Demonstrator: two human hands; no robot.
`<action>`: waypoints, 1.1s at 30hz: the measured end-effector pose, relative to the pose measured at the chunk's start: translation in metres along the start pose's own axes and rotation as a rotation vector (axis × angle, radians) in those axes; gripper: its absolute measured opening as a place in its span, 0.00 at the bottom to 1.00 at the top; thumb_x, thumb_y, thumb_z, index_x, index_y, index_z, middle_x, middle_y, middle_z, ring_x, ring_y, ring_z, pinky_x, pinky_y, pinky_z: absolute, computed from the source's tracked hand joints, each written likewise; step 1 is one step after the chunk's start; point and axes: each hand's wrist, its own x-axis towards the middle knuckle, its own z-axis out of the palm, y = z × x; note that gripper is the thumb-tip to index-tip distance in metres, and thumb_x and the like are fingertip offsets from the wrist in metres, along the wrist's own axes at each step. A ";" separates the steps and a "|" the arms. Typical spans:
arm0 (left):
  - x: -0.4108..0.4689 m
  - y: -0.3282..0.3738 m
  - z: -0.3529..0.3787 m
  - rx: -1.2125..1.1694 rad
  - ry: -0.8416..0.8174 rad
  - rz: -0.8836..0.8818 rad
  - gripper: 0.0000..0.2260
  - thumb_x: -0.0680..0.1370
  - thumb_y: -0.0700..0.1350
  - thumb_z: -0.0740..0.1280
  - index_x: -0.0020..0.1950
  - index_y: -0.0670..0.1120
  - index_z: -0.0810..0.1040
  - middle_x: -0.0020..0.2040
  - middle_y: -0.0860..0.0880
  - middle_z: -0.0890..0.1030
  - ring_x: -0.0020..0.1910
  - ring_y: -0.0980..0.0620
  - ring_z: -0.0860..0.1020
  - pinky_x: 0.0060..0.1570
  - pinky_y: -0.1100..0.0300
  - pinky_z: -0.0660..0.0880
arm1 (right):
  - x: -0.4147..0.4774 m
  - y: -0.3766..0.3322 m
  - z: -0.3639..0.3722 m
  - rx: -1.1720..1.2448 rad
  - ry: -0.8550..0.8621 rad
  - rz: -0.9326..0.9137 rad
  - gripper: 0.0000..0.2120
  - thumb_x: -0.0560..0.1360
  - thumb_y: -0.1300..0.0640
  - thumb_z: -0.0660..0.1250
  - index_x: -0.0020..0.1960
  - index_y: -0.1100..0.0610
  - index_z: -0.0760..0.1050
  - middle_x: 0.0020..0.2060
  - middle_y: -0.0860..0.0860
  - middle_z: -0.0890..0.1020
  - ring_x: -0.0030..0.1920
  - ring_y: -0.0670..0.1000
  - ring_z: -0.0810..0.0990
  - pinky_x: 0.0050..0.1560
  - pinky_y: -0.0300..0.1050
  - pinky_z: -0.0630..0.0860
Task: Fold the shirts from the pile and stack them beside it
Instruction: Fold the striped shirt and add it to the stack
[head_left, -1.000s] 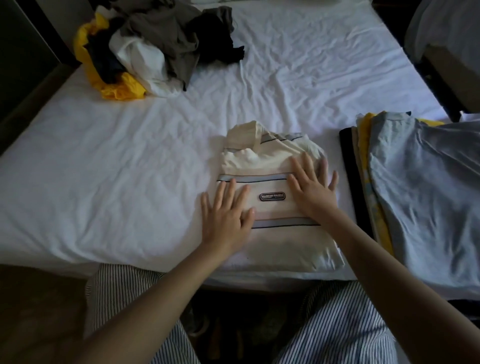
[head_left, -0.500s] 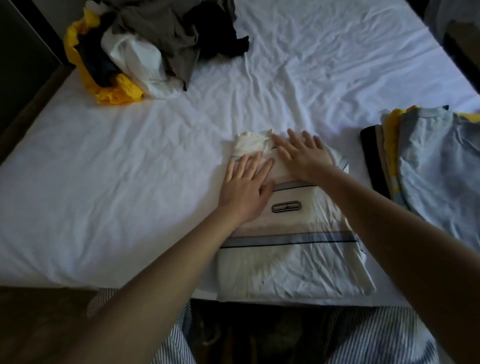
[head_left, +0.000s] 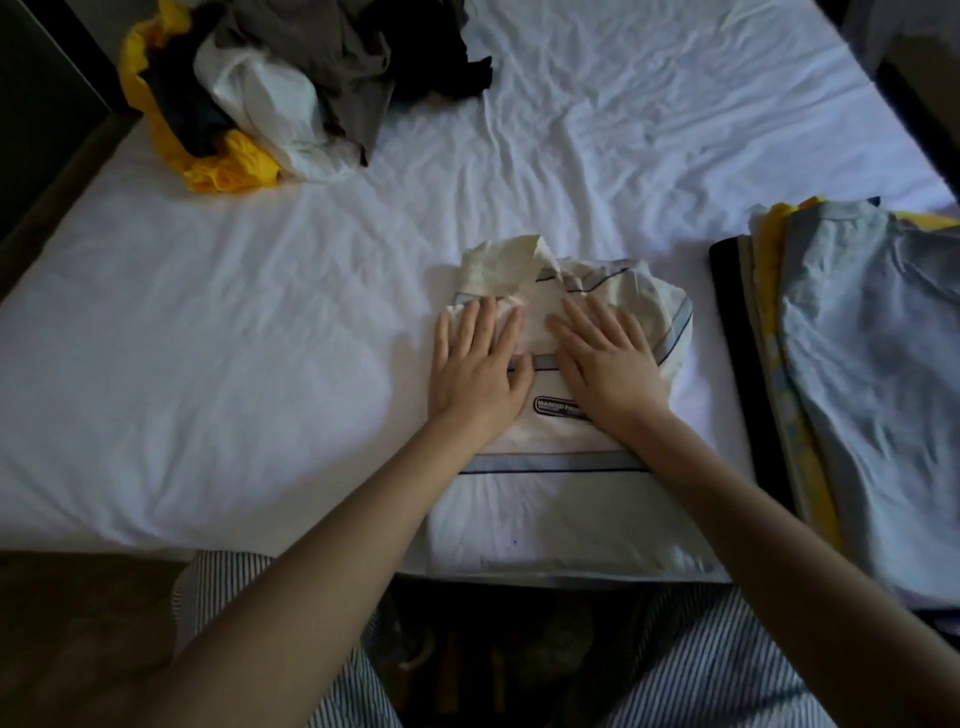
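We press both hands flat on the folded cream polo shirt with pale blue stripes (head_left: 550, 509), which lies on the rumpled white bedsheet (head_left: 260, 338) at the near edge of the bed. The left hand (head_left: 475, 374) and the right hand (head_left: 608, 369) lie side by side with a narrow gap between them, fingers straight and spread, gripping nothing. Half a second ago the right hand reached across the shirt's collar (head_left: 504, 267) with its fingers pointing left; now it sits lower, fingers pointing away from us, its heel covering the end of the black logo patch (head_left: 556, 404). A second ago both hands lay further down the shirt and wider apart, on either side of that patch. The collar stands up crumpled just beyond the fingertips.

Right of the shirt, close but apart from it, sits the stack of folded shirts (head_left: 872, 374), a pale grey-blue one on top. Well beyond the shirt to the left lies the loose pile of yellow, white, grey and black clothes (head_left: 291, 88). Nearer to us than the shirt, our forearms cross its lower half above our striped trousers (head_left: 727, 665).
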 end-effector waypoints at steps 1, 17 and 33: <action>-0.004 0.001 -0.003 0.027 -0.004 0.051 0.27 0.77 0.56 0.49 0.72 0.48 0.69 0.71 0.42 0.69 0.72 0.44 0.66 0.71 0.45 0.45 | -0.014 -0.002 -0.003 -0.002 -0.003 -0.015 0.22 0.77 0.51 0.53 0.64 0.58 0.76 0.66 0.56 0.75 0.67 0.61 0.72 0.66 0.53 0.57; -0.128 0.010 0.002 0.079 -0.013 0.588 0.25 0.78 0.54 0.55 0.75 0.48 0.63 0.74 0.42 0.66 0.73 0.43 0.63 0.71 0.44 0.56 | -0.178 -0.022 -0.014 -0.078 -0.110 -0.260 0.26 0.81 0.47 0.49 0.77 0.49 0.51 0.76 0.49 0.54 0.76 0.54 0.51 0.74 0.55 0.48; -0.064 0.103 -0.002 -0.111 -0.085 0.231 0.25 0.75 0.52 0.54 0.66 0.42 0.76 0.66 0.40 0.75 0.65 0.40 0.74 0.65 0.43 0.69 | -0.183 -0.033 -0.009 -0.001 0.013 0.325 0.21 0.80 0.48 0.48 0.71 0.50 0.61 0.74 0.50 0.61 0.77 0.50 0.45 0.72 0.52 0.50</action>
